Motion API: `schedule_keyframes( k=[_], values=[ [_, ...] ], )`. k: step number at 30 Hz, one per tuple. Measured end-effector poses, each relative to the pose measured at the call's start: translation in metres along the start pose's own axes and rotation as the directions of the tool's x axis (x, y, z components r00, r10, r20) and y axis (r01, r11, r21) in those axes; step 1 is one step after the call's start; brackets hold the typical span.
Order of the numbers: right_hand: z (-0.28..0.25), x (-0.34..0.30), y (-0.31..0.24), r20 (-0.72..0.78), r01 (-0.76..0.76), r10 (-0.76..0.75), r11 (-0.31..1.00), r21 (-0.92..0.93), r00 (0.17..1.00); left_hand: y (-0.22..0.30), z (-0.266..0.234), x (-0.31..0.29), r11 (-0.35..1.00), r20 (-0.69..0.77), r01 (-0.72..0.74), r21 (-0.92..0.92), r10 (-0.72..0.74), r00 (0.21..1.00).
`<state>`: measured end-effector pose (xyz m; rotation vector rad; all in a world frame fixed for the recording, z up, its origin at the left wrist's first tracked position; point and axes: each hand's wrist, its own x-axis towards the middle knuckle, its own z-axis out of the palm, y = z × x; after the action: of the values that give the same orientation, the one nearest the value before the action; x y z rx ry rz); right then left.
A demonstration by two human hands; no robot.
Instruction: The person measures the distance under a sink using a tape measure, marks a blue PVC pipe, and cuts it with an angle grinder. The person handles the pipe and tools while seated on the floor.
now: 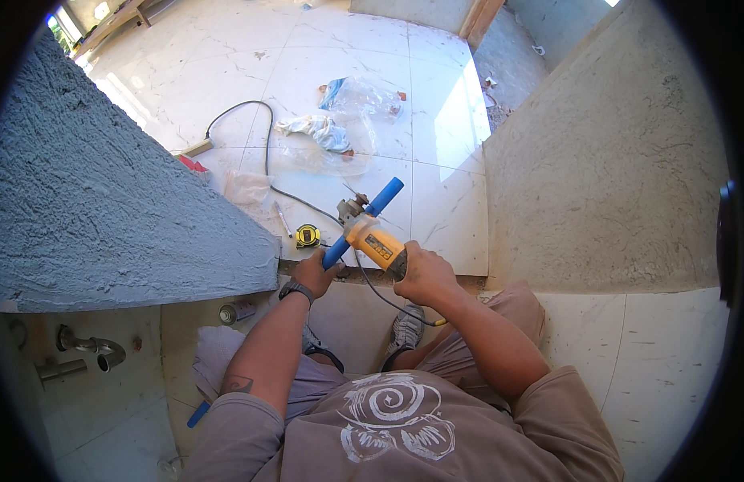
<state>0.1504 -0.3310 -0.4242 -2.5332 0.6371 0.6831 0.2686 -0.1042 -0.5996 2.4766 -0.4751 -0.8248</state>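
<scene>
My right hand [425, 274] is wrapped round the rear body of a yellow angle grinder [375, 242]. The grinder points away and to the left, and its thin disc is seen nearly edge-on. A blue pipe [384, 198] runs slantwise behind the grinder's head, its far end up to the right. My left hand [314, 273] grips the near end of this pipe. Whether the disc touches the pipe I cannot tell. Just left of the pipe, a yellow and black tape measure [307, 235] lies on the tiles, beside a slim pen-like tool [283, 219].
Crumpled plastic bags [328, 132] lie on the white tile floor [444, 209] ahead. A black cord [269, 145] winds across it. Rough walls [131, 185] [605, 169] stand on both sides. By my left leg are a spray can [237, 312] and a metal drain pipe [91, 345].
</scene>
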Motion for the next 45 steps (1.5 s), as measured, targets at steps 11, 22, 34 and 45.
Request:
schedule_keyframes(
  k=[11,22,34,45],
  values=[
    [0.003,0.003,0.001,0.002,0.002,-0.002,1.0,-0.008,1.0,-0.002,0.001,0.001,1.0,0.02,0.013,0.002,-0.013,1.0],
    [0.003,0.003,0.002,0.006,-0.003,0.003,1.0,-0.004,1.0,-0.004,0.001,0.002,1.0,-0.006,-0.005,0.001,0.005,1.0],
    [0.004,0.003,0.004,0.023,-0.03,0.03,1.0,0.0,0.999,-0.005,-0.003,0.002,0.999,-0.001,0.029,0.014,-0.029,1.0],
    [-0.007,0.013,0.023,-0.037,-0.061,0.065,0.993,0.104,0.997,-0.047,0.029,0.02,0.993,-0.217,0.0,0.12,0.026,0.976]
  ],
)
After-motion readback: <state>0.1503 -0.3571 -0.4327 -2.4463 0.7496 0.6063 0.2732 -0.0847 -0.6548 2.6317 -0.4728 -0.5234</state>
